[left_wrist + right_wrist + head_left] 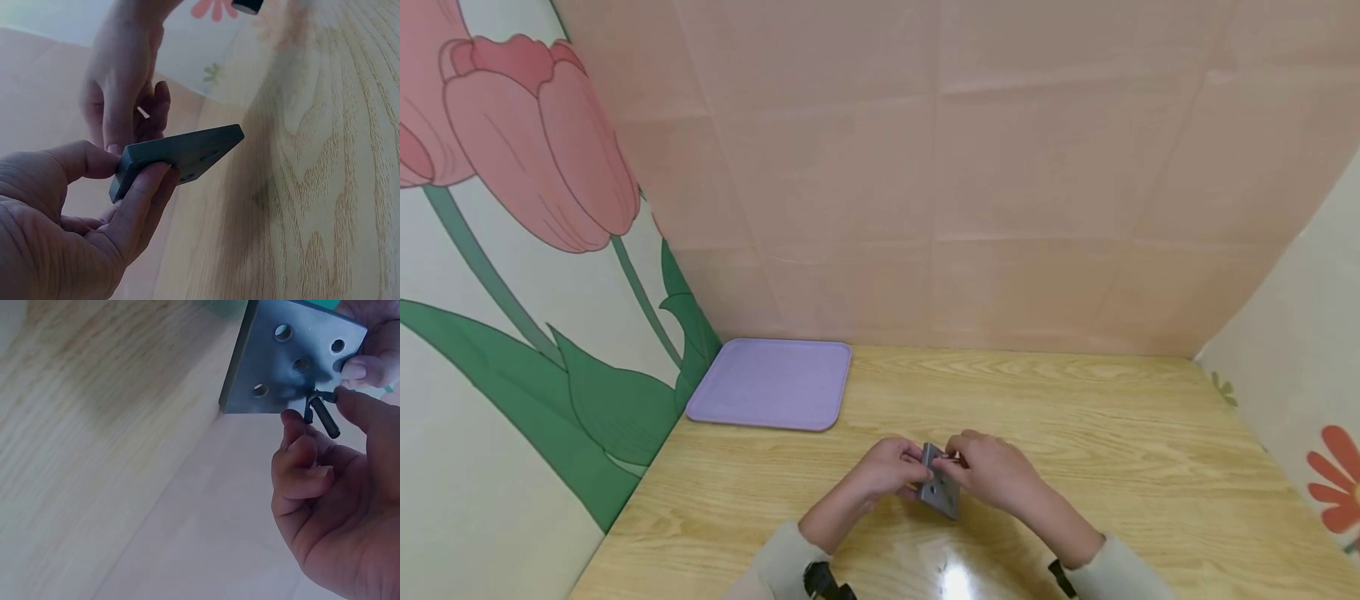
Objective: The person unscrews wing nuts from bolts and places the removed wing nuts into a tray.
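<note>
Tulip wall (542,142) on the left of my feed, big pink blooms on green stems, and it meets a pinkish sheet (925,167) with fold creases hanging across the back. Below that is a wood-grain table (1075,433). Far left on it sits a purple tray (772,383), up against the sheet.

Going right and nearer, I've got the left hand (891,468) coming out of a pale sleeve (782,554), gripping a grey plate (943,502) with the thumb on one side and fingers on the other. That plate is at the near middle of the table, right of the tray, held at a tilt. From the right wrist cam I can see several round holes in it, and the middle one looks ridged inside.

Right at one edge of the plate, the right hand (988,467) pinches a small dark pin (326,419) by its two wings, thumb to fingertip. Can't tell from my end if its tip is in a hole. Past that, on the far right, a pale wall (1300,333) with a red flower (1333,479).
</note>
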The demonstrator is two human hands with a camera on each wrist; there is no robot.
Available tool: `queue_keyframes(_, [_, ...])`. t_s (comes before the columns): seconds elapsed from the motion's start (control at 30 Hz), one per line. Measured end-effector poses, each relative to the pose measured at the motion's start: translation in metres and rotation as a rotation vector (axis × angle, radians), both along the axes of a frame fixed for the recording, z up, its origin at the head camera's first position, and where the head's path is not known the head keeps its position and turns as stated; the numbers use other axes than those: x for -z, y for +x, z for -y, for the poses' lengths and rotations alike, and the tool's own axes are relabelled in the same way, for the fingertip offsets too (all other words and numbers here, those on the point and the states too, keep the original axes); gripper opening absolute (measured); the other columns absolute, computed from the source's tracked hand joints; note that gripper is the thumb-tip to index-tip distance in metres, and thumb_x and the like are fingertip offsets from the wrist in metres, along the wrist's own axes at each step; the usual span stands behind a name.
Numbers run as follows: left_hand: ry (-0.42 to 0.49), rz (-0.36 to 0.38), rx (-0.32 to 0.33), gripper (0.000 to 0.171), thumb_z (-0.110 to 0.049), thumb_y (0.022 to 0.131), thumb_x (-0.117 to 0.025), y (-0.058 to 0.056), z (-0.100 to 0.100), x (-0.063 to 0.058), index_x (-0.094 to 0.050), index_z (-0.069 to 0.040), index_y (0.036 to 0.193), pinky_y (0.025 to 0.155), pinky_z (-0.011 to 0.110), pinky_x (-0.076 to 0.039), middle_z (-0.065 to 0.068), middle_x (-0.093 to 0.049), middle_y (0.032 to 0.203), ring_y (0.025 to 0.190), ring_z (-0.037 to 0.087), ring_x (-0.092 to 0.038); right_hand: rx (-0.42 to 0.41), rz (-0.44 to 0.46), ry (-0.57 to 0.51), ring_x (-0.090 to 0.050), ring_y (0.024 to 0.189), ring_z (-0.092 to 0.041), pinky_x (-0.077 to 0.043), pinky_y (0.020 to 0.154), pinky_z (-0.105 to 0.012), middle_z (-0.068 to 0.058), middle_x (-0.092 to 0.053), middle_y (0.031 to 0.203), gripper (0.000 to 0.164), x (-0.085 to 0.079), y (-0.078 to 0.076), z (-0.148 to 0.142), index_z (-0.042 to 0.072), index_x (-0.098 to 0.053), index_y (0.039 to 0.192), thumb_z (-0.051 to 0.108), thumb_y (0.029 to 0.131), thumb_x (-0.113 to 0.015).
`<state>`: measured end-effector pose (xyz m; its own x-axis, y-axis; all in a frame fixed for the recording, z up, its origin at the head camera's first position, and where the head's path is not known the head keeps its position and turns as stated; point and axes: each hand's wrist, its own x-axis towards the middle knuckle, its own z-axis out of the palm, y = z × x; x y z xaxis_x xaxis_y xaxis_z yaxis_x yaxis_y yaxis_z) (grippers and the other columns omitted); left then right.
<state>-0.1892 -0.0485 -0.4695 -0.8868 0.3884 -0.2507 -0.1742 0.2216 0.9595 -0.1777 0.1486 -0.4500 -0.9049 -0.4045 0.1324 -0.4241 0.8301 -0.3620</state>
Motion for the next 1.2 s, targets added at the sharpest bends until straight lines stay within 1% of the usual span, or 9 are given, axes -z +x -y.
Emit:
queue_keyframes(0.17, [-0.003,-0.003,-0.004,0.019,-0.001,0.086,-0.070,0.000,-0.001,0.002,-0.066,0.006,0.104,0.065,0.036,-0.062,0.009,-0.071,0.089,0.081,0.020,-0.070,-0.067,-0.151,0.115,-0.053,0.063,-0.004,-0.044,0.049,-0.018,0.007,-0.057,0.079,0.025,0.000,0.003,-0.002,0.012,-0.071,0.096,0.036,0.092,-0.073])
queue_keyframes(0.33, [-0.004,0.000,-0.007,0.019,0.000,0.086,-0.070,0.001,-0.001,0.002,-0.065,0.005,0.104,0.065,0.036,-0.062,0.009,-0.070,0.089,0.081,0.020,-0.069,-0.118,-0.288,0.146,-0.046,0.060,-0.002,-0.037,0.045,-0.015,0.007,-0.054,0.079,0.025,0.002,0.006,-0.003,0.012,-0.069,0.095,0.033,0.087,-0.080])
queue_keyframes(0.53, [0.000,0.002,-0.011,0.019,0.000,0.087,-0.069,0.002,-0.001,0.002,-0.065,0.005,0.104,0.066,0.036,-0.062,0.009,-0.070,0.090,0.081,0.020,-0.069,-0.166,-0.455,0.214,-0.046,0.062,-0.004,-0.036,0.044,-0.015,0.006,-0.052,0.079,0.027,0.008,0.007,-0.003,0.014,-0.067,0.091,0.029,0.079,-0.086])
queue_keyframes(0.77, [0.007,-0.001,-0.013,0.018,0.000,0.086,-0.069,0.002,-0.001,0.004,-0.066,0.004,0.104,0.065,0.035,-0.062,0.009,-0.070,0.089,0.081,0.020,-0.069,-0.179,-0.525,0.232,-0.042,0.060,-0.005,-0.032,0.041,-0.016,0.006,-0.049,0.078,0.027,0.010,0.009,-0.004,0.015,-0.065,0.090,0.030,0.080,-0.086])
queue_keyframes(0.83, [0.009,-0.003,-0.012,0.019,0.000,0.086,-0.069,0.002,-0.001,0.004,-0.065,0.004,0.104,0.065,0.035,-0.062,0.009,-0.070,0.089,0.081,0.019,-0.069,-0.173,-0.498,0.201,-0.043,0.060,-0.004,-0.034,0.043,-0.015,0.006,-0.050,0.078,0.024,0.010,0.009,-0.004,0.015,-0.067,0.090,0.031,0.084,-0.082])
queue_keyframes(0.9, [0.012,-0.002,-0.014,0.019,0.000,0.086,-0.069,0.003,-0.001,0.003,-0.065,0.004,0.104,0.066,0.036,-0.062,0.009,-0.070,0.090,0.082,0.020,-0.069,-0.149,-0.425,0.142,-0.044,0.061,-0.002,-0.037,0.045,-0.016,0.007,-0.053,0.079,0.020,0.009,0.008,-0.003,0.014,-0.069,0.091,0.033,0.091,-0.076])
queue_keyframes(1.03, [0.010,0.001,-0.013,0.019,-0.001,0.086,-0.070,0.004,0.000,0.001,-0.065,0.004,0.104,0.067,0.036,-0.062,0.010,-0.070,0.090,0.083,0.021,-0.069,-0.033,-0.161,-0.014,-0.046,0.059,-0.003,-0.041,0.050,-0.020,0.009,-0.054,0.074,0.035,0.007,0.006,-0.001,0.015,-0.067,0.082,0.039,0.104,-0.055])
queue_keyframes(1.1, [0.010,0.001,-0.014,0.020,-0.001,0.086,-0.070,0.005,-0.001,0.000,-0.065,0.004,0.104,0.066,0.036,-0.062,0.010,-0.070,0.090,0.082,0.022,-0.069,0.032,-0.031,-0.066,-0.046,0.058,-0.006,-0.041,0.051,-0.024,0.009,-0.053,0.070,0.044,0.005,0.005,-0.001,0.016,-0.065,0.078,0.043,0.107,-0.047])
queue_keyframes(1.2, [0.013,-0.001,-0.011,0.020,-0.001,0.086,-0.070,0.005,-0.001,-0.001,-0.065,0.005,0.104,0.066,0.036,-0.062,0.010,-0.070,0.090,0.082,0.022,-0.070,0.085,0.102,-0.096,-0.045,0.055,-0.010,-0.038,0.051,-0.026,0.007,-0.050,0.062,0.051,0.005,0.003,0.000,0.016,-0.061,0.072,0.046,0.108,-0.041])
